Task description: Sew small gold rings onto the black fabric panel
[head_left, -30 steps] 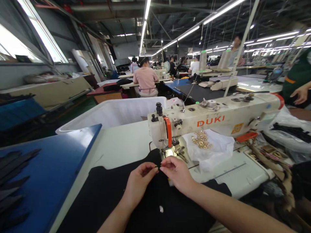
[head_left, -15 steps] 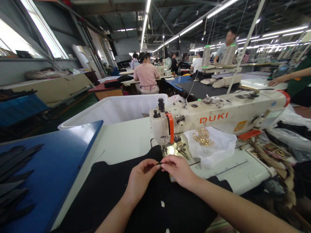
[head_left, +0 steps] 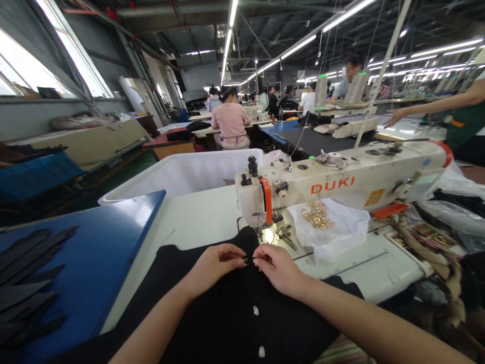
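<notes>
Black fabric (head_left: pixel 212 313) lies spread over the sewing machine's bed, its far edge reaching under the needle area. Above it, close in front of the presser foot, my left hand (head_left: pixel 215 263) has its thumb and fingertips closed in a pinch. Facing it across a small gap, my right hand (head_left: pixel 278 268) pinches in the same way. Whatever the fingertips hold is too small and dark against the fabric to make out. Two small white pieces (head_left: pixel 256 311) show on the fabric below the hands. The white sewing machine (head_left: pixel 288 192) stands just beyond.
Gold-coloured metal rings (head_left: pixel 317 215) lie on white wrapping (head_left: pixel 343 220) under the machine arm. A blue board (head_left: pixel 113 247) at left carries dark cut pieces (head_left: pixel 30 268). Behind the table is a white bin (head_left: pixel 182 169). A co-worker's arm (head_left: pixel 428 106) reaches in at right.
My hands, whose fingertips met before, have drawn slightly apart, the left one moving left. My view has shifted a little. The co-worker's arm at right has stretched further in.
</notes>
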Available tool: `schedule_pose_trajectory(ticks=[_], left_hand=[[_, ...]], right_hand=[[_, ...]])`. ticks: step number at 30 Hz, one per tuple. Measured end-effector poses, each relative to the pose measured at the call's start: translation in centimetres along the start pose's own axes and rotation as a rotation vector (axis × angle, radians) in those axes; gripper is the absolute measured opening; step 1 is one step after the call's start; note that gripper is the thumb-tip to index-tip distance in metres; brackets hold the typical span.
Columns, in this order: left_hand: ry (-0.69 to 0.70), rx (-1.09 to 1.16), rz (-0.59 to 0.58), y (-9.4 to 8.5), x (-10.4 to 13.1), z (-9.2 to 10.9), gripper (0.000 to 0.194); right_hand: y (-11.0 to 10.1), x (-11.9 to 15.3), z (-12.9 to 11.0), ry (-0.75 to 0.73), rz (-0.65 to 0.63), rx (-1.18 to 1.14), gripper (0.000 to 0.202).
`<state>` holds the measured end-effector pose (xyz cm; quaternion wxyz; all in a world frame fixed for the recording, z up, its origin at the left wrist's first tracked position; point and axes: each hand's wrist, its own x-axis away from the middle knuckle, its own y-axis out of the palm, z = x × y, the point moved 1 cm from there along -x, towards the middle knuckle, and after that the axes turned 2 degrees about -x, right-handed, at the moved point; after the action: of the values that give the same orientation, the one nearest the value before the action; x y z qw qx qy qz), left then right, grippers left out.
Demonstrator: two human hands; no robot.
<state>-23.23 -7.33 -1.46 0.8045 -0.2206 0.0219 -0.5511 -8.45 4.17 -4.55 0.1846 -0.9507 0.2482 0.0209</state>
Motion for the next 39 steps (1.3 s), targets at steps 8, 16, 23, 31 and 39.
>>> schedule_pose_trajectory(ticks=[8, 16, 23, 31, 39], left_hand=[[0.426, -0.717, 0.187, 2.4, -1.8, -2.0, 0.042], [0.357, -0.942, 0.263, 4.3, 2.5, -2.9, 0.050], [0.348, -0.861, 0.272, 4.5, 2.7, -3.2, 0.062], [0.432, -0.861, 0.301, 3.8, 2.5, -3.2, 0.045], [0.657, -0.951, 0.440, 4.0, -0.2, -1.7, 0.020]], right_hand=[[-0.2, 0.6, -0.1, -0.021, -0.027, 0.073, 0.008], [-0.7, 0.1, -0.2, 0.428, -0.063, -0.239, 0.008], [-0.3, -3.8, -0.8, 0.492, -0.180, -0.121, 0.013], [0.1, -4.7, -0.5, 0.511, -0.234, -0.019, 0.016], [-0.1, -5.2, -0.3, 0.547, -0.264, 0.001, 0.018]])
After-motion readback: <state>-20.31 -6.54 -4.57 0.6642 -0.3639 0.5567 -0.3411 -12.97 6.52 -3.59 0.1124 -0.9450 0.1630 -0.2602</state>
